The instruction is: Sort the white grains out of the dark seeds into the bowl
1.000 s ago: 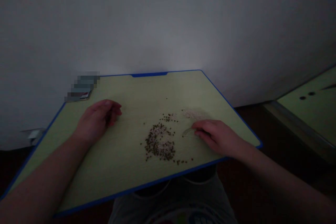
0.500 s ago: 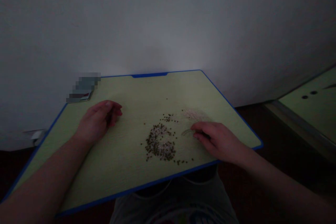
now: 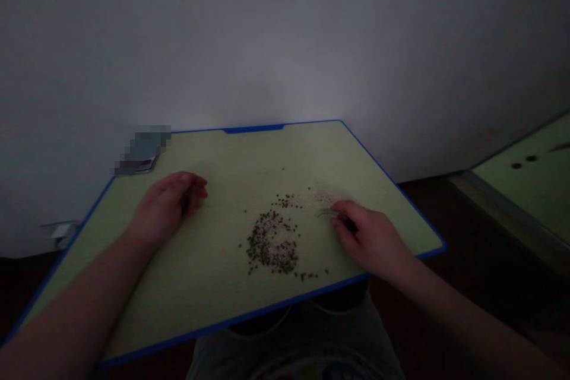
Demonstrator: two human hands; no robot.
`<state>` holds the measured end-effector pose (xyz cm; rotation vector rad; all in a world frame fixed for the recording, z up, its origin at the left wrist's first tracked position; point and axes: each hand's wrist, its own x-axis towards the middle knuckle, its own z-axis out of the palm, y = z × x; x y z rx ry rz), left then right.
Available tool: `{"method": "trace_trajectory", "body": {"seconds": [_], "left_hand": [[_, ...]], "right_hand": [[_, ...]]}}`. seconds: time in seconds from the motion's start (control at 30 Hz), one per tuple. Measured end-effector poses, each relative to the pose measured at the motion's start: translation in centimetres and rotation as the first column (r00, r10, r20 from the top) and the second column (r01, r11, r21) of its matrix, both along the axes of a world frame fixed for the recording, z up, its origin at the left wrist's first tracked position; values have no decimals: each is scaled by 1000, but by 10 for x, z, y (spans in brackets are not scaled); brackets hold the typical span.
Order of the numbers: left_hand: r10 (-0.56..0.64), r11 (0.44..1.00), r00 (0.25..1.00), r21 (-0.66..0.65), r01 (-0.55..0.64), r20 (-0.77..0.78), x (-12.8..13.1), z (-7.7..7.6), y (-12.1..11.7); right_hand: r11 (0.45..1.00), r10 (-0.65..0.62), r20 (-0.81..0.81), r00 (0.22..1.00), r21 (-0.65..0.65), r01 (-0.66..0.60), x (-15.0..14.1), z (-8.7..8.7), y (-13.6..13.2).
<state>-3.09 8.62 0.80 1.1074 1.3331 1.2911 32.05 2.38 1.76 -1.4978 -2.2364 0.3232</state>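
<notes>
On the pale tabletop, a mixed pile of small dark green beans and pale grains lies near the middle, ringed thicker with beans at its left and lower edges. A smaller heap of pale grains sits behind my right hand, partly covered by its fingers. That hand is closed in a pinch on thin, curved metal tweezers, whose tips point left between the two heaps. Over on the left, my left hand rests on its side, fingers loosely curled and slightly apart, with nothing visible in them.
A few stray beans are scattered behind the main pile, and others lie along the front. At the back left corner is a flat, pixelated object. The table has a blue rim and stands against a grey wall.
My right hand with the tweezers has shifted slightly right and away from me, toward the pale grain heap. My left hand has stayed in place.
</notes>
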Motion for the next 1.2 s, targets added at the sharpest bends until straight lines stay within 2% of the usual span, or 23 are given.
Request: {"method": "trace_trajectory", "body": {"seconds": [0.17,0.27,0.47,0.6,0.77,0.9,1.0,1.2], "left_hand": [[-9,1000,1000,12,9,18,-2,-3,1],[-23,999,1000,23,22,16,-2,-4,1],[-11,1000,1000,28,11,0,1,1,-1],[-10,1000,1000,17,10,9,0,0,0],[-28,999,999,32,27,22,-1,-1,0],[-20,999,1000,48,21,-12,0,0,0],[-15,999,1000,36,16,-9,0,-1,0],[-2,1000,1000,20,2,11,0,-1,1]], "right_hand": [[995,76,65,995,58,-80,-24,-3,1],[995,45,112,993,86,-55,-32,-5,5],[986,-139,74,987,98,132,-2,-4,14],[979,-189,60,980,91,183,15,-4,16],[982,-168,70,983,102,161,14,-4,22],[992,-88,76,993,102,80,11,-4,25],[996,-20,50,999,83,16,12,-2,23],[997,2,-6,1000,75,-2,12,0,15]]}}
